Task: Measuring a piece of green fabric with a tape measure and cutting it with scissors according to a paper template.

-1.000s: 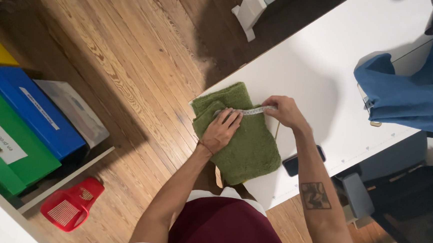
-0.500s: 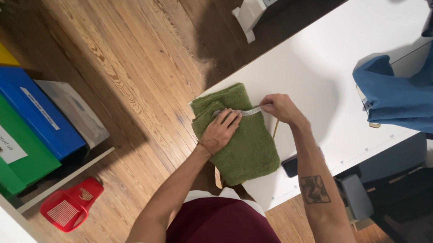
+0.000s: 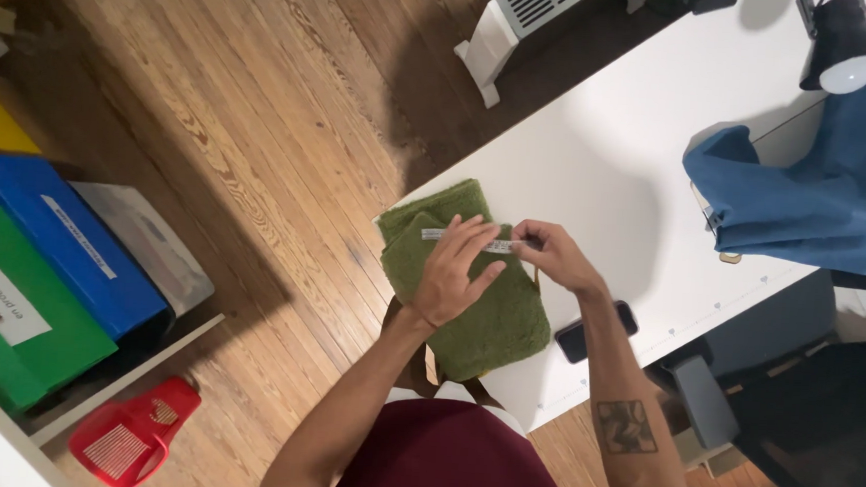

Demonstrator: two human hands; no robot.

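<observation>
Pressing left hand (image 3: pixel 454 278) | plush folded green towel (image 3: pixel 489 317) | right hand (image 3: pixel 552 256) pinching white tag (image 3: pixel 468 241)

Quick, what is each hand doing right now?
Left hand: open, fingers spread flat on the folded green towel and its white tag.
Right hand: closed, pinching the tag's end.

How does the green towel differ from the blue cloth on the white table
The green towel is folded into a neat rectangle at the table's near corner; the blue cloth lies crumpled and loose at the far right. The left hand rests on the towel and the right hand pinches a white strip across it; nothing touches the blue cloth. Both lie on the white table.
</observation>
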